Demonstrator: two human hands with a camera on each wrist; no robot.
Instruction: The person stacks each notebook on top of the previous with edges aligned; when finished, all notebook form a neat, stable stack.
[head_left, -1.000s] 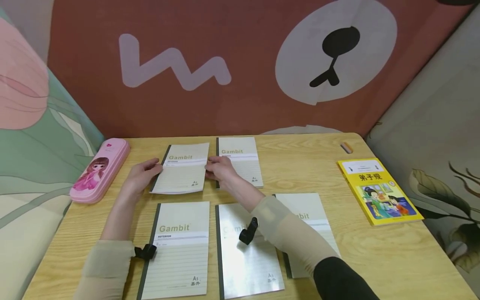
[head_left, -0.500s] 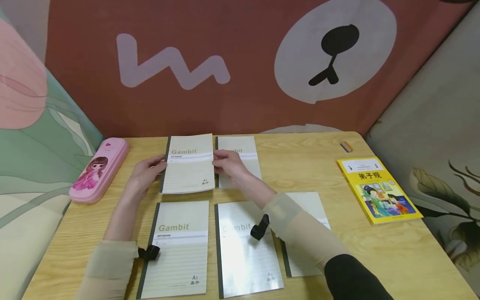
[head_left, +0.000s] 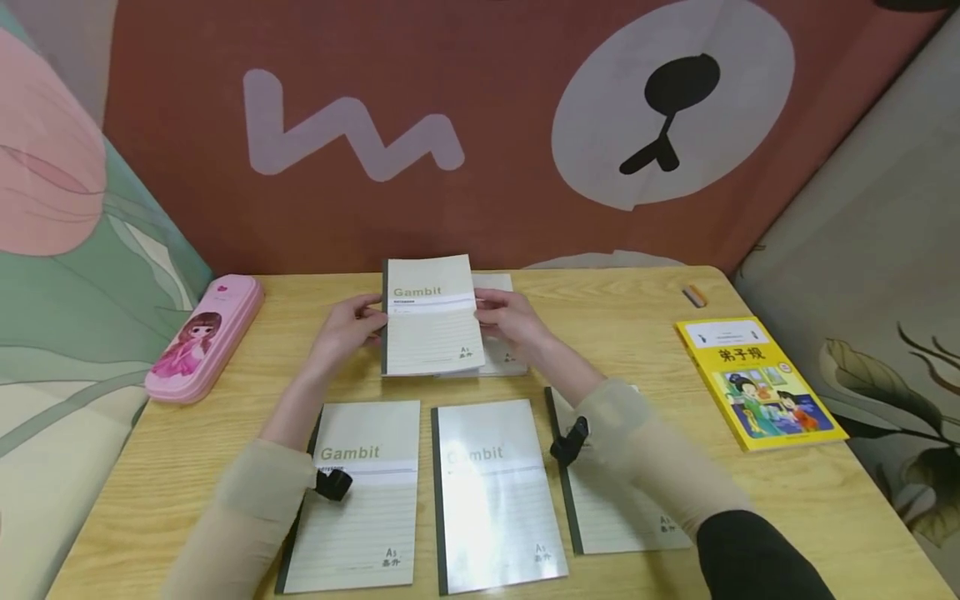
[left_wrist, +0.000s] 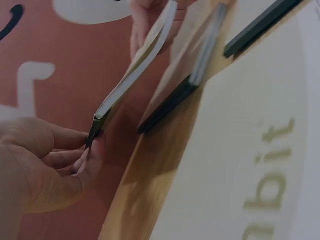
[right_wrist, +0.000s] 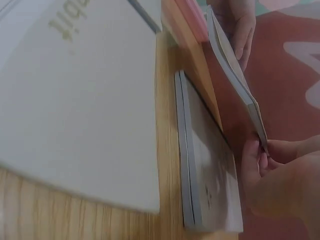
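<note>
Both hands hold up one Gambit notebook (head_left: 431,321) with a pale cover and dark spine at the back of the table. My left hand (head_left: 351,329) pinches its spine edge between thumb and fingers. Its opposite edge is pinched by my right hand (head_left: 512,317). In both wrist views the held notebook (left_wrist: 135,67) bends slightly and hangs clear above the table. Under it lies a stack of notebooks (right_wrist: 207,160), two thick in the right wrist view and partly covered in the head view.
Along the front lie three more notebooks: left (head_left: 367,517), middle (head_left: 495,508) and right (head_left: 615,508), the last partly behind my right sleeve. A pink pencil case (head_left: 202,342) sits at the left edge. On the right are a yellow book (head_left: 757,383) and a small eraser (head_left: 694,296).
Both hands have carried the notebook up and to the right, from the back left spot to above the back stack. The front notebooks have stayed put.
</note>
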